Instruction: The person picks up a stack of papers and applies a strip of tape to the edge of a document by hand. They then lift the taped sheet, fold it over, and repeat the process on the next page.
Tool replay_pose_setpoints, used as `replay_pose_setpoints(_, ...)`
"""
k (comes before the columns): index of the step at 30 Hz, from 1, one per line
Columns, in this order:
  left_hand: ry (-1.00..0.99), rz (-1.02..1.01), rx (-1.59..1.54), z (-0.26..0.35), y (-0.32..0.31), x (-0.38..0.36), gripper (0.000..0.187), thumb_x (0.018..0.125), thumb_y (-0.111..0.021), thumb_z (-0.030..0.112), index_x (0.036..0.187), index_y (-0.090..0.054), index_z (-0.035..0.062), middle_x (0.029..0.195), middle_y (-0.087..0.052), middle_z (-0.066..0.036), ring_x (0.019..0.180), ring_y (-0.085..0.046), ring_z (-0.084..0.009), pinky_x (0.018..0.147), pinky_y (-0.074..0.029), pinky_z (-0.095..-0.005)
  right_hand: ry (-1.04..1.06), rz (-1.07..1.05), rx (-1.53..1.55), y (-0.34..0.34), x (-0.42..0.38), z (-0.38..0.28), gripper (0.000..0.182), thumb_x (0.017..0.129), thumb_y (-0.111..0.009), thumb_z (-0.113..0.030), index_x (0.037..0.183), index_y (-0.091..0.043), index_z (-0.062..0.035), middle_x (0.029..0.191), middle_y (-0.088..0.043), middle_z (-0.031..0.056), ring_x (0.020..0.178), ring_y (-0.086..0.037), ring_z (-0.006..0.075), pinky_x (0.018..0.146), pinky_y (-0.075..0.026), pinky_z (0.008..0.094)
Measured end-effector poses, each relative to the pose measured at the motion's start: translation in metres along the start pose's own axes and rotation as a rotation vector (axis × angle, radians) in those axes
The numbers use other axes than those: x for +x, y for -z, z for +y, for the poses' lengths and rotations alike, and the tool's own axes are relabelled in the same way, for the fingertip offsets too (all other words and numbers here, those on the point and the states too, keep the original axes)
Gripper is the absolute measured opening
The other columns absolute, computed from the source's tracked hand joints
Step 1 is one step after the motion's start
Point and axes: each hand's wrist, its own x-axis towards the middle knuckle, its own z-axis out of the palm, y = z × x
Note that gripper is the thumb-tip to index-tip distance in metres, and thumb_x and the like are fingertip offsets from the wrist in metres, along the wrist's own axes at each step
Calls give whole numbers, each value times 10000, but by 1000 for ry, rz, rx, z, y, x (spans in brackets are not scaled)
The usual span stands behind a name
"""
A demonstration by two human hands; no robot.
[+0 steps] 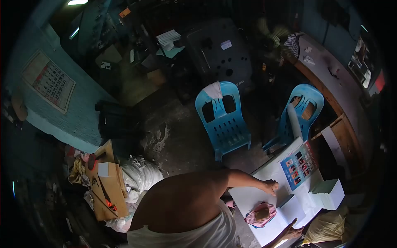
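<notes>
My left hand (pixel 271 187) is over the white tabletop (pixel 247 194), its fingers curled closed; whether anything is in them is hidden. Lower down, my right hand (pixel 291 231) has its thumb and fingers apart near the table's edge, close to a stack of white sheets (pixel 292 210). That stack lies between both hands. Beside it sits a pink cloth bundle (pixel 260 215) with a brownish top. A printed sheet with small pictures (pixel 298 166) lies beyond my left hand. Farther over stands a thicker block of paper (pixel 328 194) with a greenish side.
Two blue plastic chairs (pixel 223 120) (pixel 304 108) stand past the table, one bearing a long roll (pixel 294 120). A yellowish sack (pixel 326 227) is by my right hand. Cardboard (pixel 108 192) and white sacks (pixel 138 175) are piled behind me. A person (pixel 281 41) is near the long counter (pixel 326 62).
</notes>
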Motion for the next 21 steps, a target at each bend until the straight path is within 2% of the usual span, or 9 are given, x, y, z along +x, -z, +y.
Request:
replay_pose_setpoints(4, -17, 111, 38, -41, 66, -75, 566, 792, -814, 321, 1222, -610, 14, 1158, -679, -171, 1073, -664, -270, 897, -539, -383, 298, 17, 37, -10, -7, -75, 938, 778, -706, -710, 1392, -497, -33, 1267, -558, 232, 1110, -577, 392, 783, -539, 551)
replay_pose_setpoints(6, 88, 280, -74, -67, 89, -130, 546, 822, -801, 333, 1227, -617, 16, 1157, -683, -167, 1069, -663, -249, 903, -533, -363, 351, -97, -20, -9, -16, -107, 923, 776, -711, -704, 1395, -500, -51, 1293, -547, 227, 1114, -577, 389, 782, -542, 549)
replay_pose_setpoints(8, 209, 512, -181, -105, 95, -181, 530, 853, -786, 343, 1231, -619, 11, 1169, -685, -166, 1070, -661, -239, 914, -527, -354, 281, -306, -108, 2, -25, -129, 912, 769, -749, -652, 1411, -469, -68, 1345, -506, 222, 1160, -549, 390, 814, -529, 527)
replay_pose_setpoints(9, 286, 543, -176, -103, 102, -216, 535, 867, -783, 347, 1243, -613, 7, 1193, -683, -170, 1080, -659, -243, 930, -523, -361, 266, -396, -134, 0, -30, -134, 909, 759, -764, -638, 1406, -472, -70, 1345, -510, 216, 1167, -548, 389, 811, -531, 525)
replay_pose_setpoints(10, 290, 664, -240, -121, 98, -242, 502, 815, -818, 323, 1167, -651, 7, 1110, -718, -136, 955, -692, -222, 806, -562, -345, 356, -179, -125, -7, -38, -129, 818, 751, -788, -599, 1329, -511, -90, 1220, -566, 154, 1084, -609, 373, 766, -559, 536)
replay_pose_setpoints(11, 293, 713, -358, -152, 92, -261, 517, 813, -828, 339, 1160, -652, 0, 1110, -711, -136, 927, -694, -202, 740, -571, -328, 346, -229, -120, -5, -37, -128, 818, 748, -796, -579, 1334, -515, -83, 1246, -561, 163, 1086, -608, 373, 779, -552, 531)
replay_pose_setpoints(13, 448, 693, -478, -148, 92, -311, 553, 827, -822, 323, 1222, -611, -2, 1148, -678, -148, 865, -667, -187, 652, -538, -318, 325, -321, -112, -3, -32, -129, 818, 743, -811, -540, 1345, -521, -69, 1297, -552, 181, 1089, -607, 372, 806, -538, 519)
replay_pose_setpoints(18, 551, 711, -469, -136, 95, -357, 518, 846, -771, 374, 1246, -601, 93, 1153, -676, -79, 928, -642, -207, 710, -524, -426, 325, -350, -26, 1, -14, -134, 682, 771, -798, -455, 1273, -587, -45, 1128, -635, 176, 912, -696, 365, 718, -575, 512)
replay_pose_setpoints(21, 519, 636, -443, -143, 104, -343, 521, 825, -789, 401, 1216, -619, 100, 1148, -678, -69, 906, -650, -195, 678, -525, -387, 305, -342, 3, 3, -12, -133, 630, 750, -805, -423, 1225, -614, -56, 1085, -664, 174, 889, -717, 371, 740, -597, 501)
